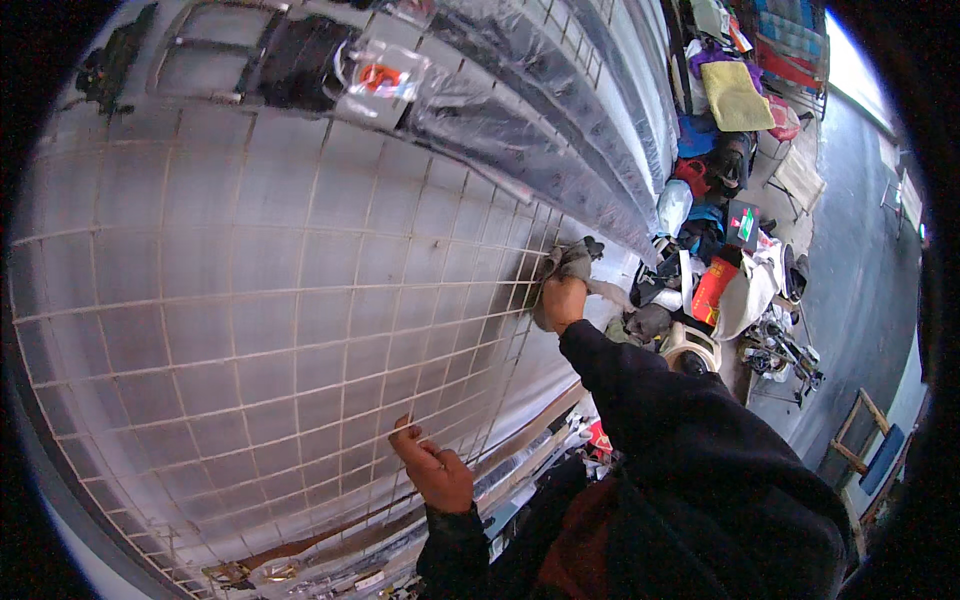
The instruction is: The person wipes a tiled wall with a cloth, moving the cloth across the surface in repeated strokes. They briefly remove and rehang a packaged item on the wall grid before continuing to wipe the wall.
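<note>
A large metal wire grid panel stands in front of me, with pale sheeting behind its bars. At the panel's right part my right hand is closed on a grey cloth, which is bunched up and pressed against the wires. Lower and to the left, my left hand has its fingers curled at the grid, and the fingertips are on a wire. Dark sleeves cover both arms. The underside of the cloth is hidden by my right hand.
Clear plastic sheeting hangs above the grid. A small clear bag hangs at the top. To the right lie piled goods, with a yellow towel, a red box and a beige plastic stool. A wooden-framed chair stands farther right.
</note>
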`<state>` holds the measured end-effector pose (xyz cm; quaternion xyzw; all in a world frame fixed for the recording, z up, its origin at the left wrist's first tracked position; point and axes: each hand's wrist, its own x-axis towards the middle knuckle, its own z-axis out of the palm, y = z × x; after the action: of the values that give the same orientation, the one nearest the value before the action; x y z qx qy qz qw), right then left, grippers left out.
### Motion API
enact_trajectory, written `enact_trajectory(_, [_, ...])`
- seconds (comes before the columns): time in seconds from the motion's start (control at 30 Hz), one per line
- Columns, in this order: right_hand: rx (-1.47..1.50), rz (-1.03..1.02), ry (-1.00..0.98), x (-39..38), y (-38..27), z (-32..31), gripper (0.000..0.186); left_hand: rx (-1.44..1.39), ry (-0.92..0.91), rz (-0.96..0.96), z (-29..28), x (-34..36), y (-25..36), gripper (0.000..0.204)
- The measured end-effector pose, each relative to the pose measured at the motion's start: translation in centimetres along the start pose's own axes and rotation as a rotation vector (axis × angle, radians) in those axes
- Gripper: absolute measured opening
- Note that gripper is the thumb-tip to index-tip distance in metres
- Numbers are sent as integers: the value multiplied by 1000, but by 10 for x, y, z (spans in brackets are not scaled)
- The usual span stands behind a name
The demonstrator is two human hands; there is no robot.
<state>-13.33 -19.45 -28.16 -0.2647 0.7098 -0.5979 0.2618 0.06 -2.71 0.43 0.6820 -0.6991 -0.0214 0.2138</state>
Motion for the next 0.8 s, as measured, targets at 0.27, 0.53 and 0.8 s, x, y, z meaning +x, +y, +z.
enact_trajectory(0.27, [279, 105, -36, 3, -20, -22, 23, 34, 4, 20, 0, -1, -3, 52])
enact_trajectory(0.53, [601, 113, -62, -66, -57, -1, 23, -40, 25, -11, 2, 2, -9, 61])
enact_trajectory(0.8, [327, 426, -771, -99, -92, -53, 28, 10, 16, 28, 3, 2, -16, 66])
